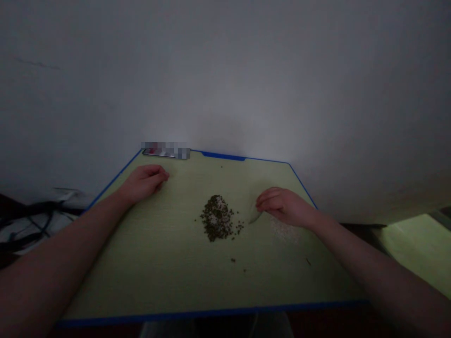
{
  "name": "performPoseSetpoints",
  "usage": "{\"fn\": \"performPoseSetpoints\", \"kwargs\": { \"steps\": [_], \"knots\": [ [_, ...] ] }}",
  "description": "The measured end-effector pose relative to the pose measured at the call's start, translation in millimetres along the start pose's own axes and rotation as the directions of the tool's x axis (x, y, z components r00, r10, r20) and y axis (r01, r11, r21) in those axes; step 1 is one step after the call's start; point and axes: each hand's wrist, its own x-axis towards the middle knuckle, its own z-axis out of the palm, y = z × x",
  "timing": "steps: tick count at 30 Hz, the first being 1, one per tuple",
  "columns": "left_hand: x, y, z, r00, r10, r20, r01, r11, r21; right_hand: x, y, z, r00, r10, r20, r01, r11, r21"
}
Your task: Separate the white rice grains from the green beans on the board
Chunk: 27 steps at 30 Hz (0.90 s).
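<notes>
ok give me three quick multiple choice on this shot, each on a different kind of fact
1. Where is the dark seed pile?
A. between the left hand and the right hand
B. on the wall
C. on the floor

2. What colour is the table edge?
A. red
B. blue
C. yellow

3. What are the right hand's fingers doing?
A. holding a phone
B. pressing into the seed pile
C. touching a pale curved flake

Answers:
1. A, the pile lies on the tabletop with a hand on each side.
2. B, a blue strip runs along the edge.
3. C, the flake sits right under the fingertips.
</notes>
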Motion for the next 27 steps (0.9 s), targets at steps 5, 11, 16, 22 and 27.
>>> {"fn": "performPoseSetpoints", "kwargs": {
  "steps": [5,11,16,22,27],
  "knots": [
    [-0.6,1.0,-1.1,1.000,-0.009,0.008,0.009,1.000,0.010,6.6,-0.9,4.4,1.000,-0.008,-0.002,0.009,1.000,0.003],
    [0.6,-2.0,-0.5,1.000,0.007,0.011,-0.007,1.000,-0.002,-5.3,-1.8,-0.1,0.999,-0.023,-0.025,0.023,1.000,0.003],
    [1.2,-1.4,0.6,1.000,0.005,0.015,-0.005,1.000,-0.012,6.6,-4.3,7.7,0.999,-0.030,-0.043,0.030,0.999,-0.018],
    [1.9,-2.3,-0.2,1.000,0.003,0.011,-0.003,1.000,-0.013,7.9,-5.2,4.2,0.998,-0.022,-0.066,0.018,0.999,-0.049],
    [4.4,-6.5,0.2,1.000,0.013,-0.002,-0.013,1.000,-0.008,5.8,-2.3,5.9,0.999,-0.005,-0.050,0.002,0.998,-0.066]
  ]
}}
